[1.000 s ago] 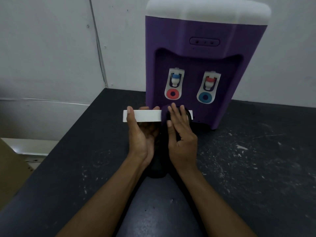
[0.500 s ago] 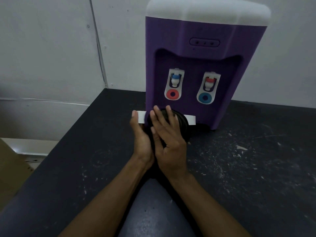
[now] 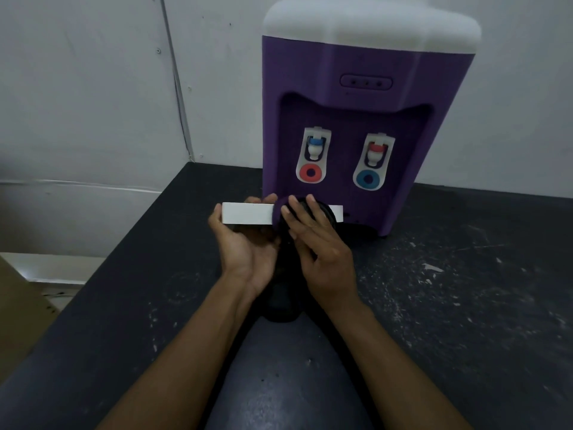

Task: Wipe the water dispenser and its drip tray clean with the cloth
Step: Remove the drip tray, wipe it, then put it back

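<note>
Drip tray (image 3: 248, 213) atop upturned left hand (image 3: 245, 249)

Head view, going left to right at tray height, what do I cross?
From the left: cardboard → left hand → right hand → white fleck on the table. The tray and cloth span both hands, so they are left out.

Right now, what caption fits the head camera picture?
Left hand holds the tray; right hand presses the cloth on it, before the dispenser.
</note>
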